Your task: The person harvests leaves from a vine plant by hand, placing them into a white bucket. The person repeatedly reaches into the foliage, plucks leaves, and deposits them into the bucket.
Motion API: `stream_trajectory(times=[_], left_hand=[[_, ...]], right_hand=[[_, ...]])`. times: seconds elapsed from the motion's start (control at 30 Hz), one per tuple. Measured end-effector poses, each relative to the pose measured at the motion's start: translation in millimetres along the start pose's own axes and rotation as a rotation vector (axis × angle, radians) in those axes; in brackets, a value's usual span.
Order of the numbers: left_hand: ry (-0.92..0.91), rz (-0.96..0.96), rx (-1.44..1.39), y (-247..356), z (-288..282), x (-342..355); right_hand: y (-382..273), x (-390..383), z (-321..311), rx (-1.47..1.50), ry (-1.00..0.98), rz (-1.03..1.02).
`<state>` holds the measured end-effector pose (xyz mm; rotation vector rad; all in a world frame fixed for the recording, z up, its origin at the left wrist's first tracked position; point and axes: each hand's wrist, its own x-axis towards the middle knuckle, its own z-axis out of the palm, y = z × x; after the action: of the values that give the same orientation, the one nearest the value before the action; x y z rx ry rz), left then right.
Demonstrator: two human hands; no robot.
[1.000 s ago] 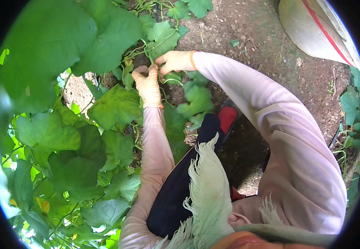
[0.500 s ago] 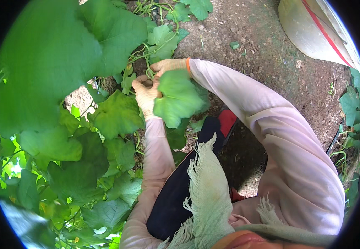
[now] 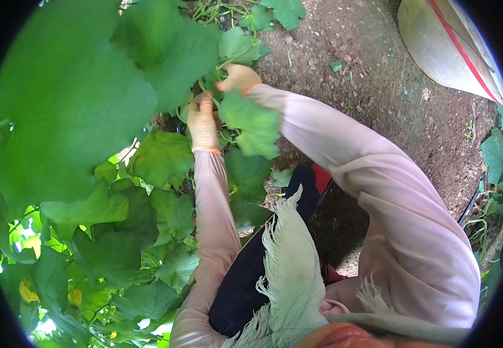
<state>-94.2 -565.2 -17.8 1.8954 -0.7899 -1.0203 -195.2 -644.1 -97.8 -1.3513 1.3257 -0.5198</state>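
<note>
My left hand (image 3: 204, 123), slightly blurred, is among the climbing vine's green stems, its fingers closed round a thin vine stem (image 3: 216, 108). Just above and to the right, my right hand (image 3: 239, 78) is bent inward, its fingertips closed at the same vine and partly covered by greenery. Both wrists show an orange band. A lobed green leaf (image 3: 252, 126) hangs below the right wrist, beside the left hand. Very large, blurred leaves (image 3: 71, 110) fill the upper left close to view and cover part of the plant.
Dense foliage with a few yellow flowers (image 3: 29, 292) spreads at lower left. Brown soil (image 3: 373, 75) lies to the right. A pale container with a red stripe (image 3: 422, 43) stands at upper right. My dark-clad leg (image 3: 245, 284) and fringed scarf (image 3: 292, 255) are below; more plants (image 3: 495, 153) edge the right.
My right hand has shifted up and slightly right, away from the left hand. Wrist and fingers of the left have moved a little upward. The leaf between them has swung.
</note>
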Motion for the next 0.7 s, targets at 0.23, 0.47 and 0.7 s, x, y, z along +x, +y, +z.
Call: stream_trajectory(times=[0.23,0.47,0.7], left_hand=[[0.060,0.120,0.025,17.1,-5.5,63.0],[0.040,0.325,0.421,30.5,17.7,56.2],[-0.100,0.141,0.851,24.4,9.2,78.3]], right_hand=[[-33.8,11.7,19.2,-0.316,0.070,-0.056],[-16.1,54.3,27.0,-0.215,-0.035,0.037],[-7.3,60.2,18.0,-0.200,-0.263,-0.052]])
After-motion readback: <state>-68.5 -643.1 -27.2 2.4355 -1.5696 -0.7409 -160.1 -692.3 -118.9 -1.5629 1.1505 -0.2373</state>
